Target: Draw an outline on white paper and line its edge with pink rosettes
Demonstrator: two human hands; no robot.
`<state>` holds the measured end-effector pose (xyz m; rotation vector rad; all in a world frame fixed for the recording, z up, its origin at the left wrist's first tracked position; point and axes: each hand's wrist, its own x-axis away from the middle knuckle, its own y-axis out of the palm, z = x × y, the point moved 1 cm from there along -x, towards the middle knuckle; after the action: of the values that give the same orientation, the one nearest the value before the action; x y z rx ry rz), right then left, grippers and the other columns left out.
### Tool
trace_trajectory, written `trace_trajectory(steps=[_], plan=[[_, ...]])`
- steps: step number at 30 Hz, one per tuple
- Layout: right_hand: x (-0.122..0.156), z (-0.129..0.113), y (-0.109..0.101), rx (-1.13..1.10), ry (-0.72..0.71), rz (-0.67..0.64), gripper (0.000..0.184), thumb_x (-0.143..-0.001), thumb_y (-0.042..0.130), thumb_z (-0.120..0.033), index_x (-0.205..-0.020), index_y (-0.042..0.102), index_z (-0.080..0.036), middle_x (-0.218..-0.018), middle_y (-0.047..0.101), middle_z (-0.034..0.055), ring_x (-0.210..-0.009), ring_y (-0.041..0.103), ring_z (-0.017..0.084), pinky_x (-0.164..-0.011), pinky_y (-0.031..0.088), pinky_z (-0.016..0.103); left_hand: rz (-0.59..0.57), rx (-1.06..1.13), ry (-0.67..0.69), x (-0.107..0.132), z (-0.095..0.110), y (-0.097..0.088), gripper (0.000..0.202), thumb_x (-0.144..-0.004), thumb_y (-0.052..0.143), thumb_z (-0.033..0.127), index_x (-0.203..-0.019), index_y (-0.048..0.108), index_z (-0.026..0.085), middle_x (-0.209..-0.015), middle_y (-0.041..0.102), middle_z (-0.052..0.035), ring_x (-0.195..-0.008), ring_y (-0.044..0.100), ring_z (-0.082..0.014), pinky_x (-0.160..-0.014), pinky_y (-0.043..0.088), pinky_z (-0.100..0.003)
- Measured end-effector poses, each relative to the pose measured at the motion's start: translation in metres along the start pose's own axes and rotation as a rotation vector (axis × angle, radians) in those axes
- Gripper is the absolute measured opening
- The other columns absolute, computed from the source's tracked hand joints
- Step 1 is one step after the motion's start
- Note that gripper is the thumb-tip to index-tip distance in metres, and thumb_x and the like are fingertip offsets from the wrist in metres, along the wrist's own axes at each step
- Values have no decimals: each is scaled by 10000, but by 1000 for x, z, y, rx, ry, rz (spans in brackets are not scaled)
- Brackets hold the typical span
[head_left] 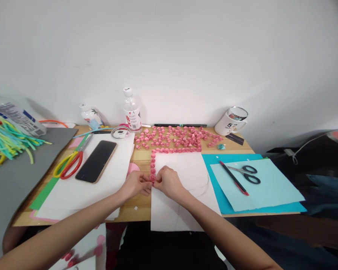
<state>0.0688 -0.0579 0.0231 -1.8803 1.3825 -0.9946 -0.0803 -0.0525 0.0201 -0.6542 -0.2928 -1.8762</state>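
Note:
My left hand point(136, 184) and my right hand point(168, 183) meet at the left edge of a white sheet point(183, 187), fingers pinched together around a small pink paper rose point(152, 178) at the bottom of a column of roses. That column runs up to a row of roses point(176, 150) along the sheet's top edge. Many loose pink roses point(177, 137) lie behind it on the wooden table point(142, 155).
A phone point(96, 161) lies on white paper at left, beside yellow and red scissors point(69, 165). Black scissors point(246, 173) and a red pen point(234, 177) rest on light blue paper at right. Two bottles point(132, 110), a mug point(231, 122) and green strips point(8, 140) stand around.

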Motion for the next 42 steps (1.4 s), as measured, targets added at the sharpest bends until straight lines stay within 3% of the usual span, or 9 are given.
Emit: trace_trajectory(steps=[6,16,18,20,24,27,32,37,42], plan=[[0,4,-5,-77,-22,-57,159,-733,648,-179,-576,673,-181,-645,652,8,-631,577,129,-554,335,213,-2,-1,-29,-1,2,0,326,-511,813,332,-619,569,145,-541,667,-23,-562,670,-203,-602,556,-340],[4,6,-4,-197,-64,-23,165,-760,637,-188,-598,667,-181,-687,676,15,-655,608,139,-592,394,216,-9,-16,-66,-3,5,-2,364,-492,813,361,-649,561,150,-564,667,-37,-611,677,-231,-653,550,-378],[11,18,-17,-331,-76,60,156,-793,608,-225,-655,669,-184,-731,677,22,-681,620,139,-612,433,211,-29,-2,-75,0,6,-2,374,-521,782,401,-706,574,151,-598,676,-40,-632,680,-231,-676,544,-381],[24,42,-35,-416,-18,249,150,-832,547,-248,-773,666,-178,-841,678,53,-741,632,151,-663,476,230,-29,25,-67,5,7,-1,381,-559,737,425,-766,563,156,-673,690,-51,-655,682,-227,-697,537,-378],[60,108,-57,-245,159,569,226,-843,458,-262,-964,620,-162,-998,621,130,-886,621,227,-771,501,353,61,99,-69,14,8,3,500,-515,724,441,-863,480,177,-701,666,-38,-623,674,-234,-664,529,-389],[78,136,-47,-220,237,521,263,-823,431,-251,-1019,582,-160,-942,620,129,-829,630,241,-732,514,389,120,116,-115,15,6,7,636,-451,739,456,-941,436,186,-664,629,-2,-578,665,-244,-637,528,-401],[80,130,-24,-309,199,418,298,-822,377,-187,-1072,539,-188,-902,647,98,-824,642,219,-734,527,357,141,80,-128,15,6,9,727,-478,724,490,-1062,424,178,-667,636,-6,-583,660,-242,-619,523,-388],[84,136,-33,-119,228,502,364,-789,349,-92,-1078,555,-173,-1021,608,160,-1017,586,278,-832,487,414,222,46,-147,22,17,9,838,-452,749,474,-1142,390,162,-665,666,-21,-639,676,-260,-670,530,-388],[85,139,-36,-190,227,397,412,-734,343,-19,-1064,550,-153,-1001,617,143,-927,625,235,-792,502,355,267,28,-64,24,15,11,761,-605,660,516,-1203,353,162,-704,687,-49,-628,683,-252,-669,526,-384]])
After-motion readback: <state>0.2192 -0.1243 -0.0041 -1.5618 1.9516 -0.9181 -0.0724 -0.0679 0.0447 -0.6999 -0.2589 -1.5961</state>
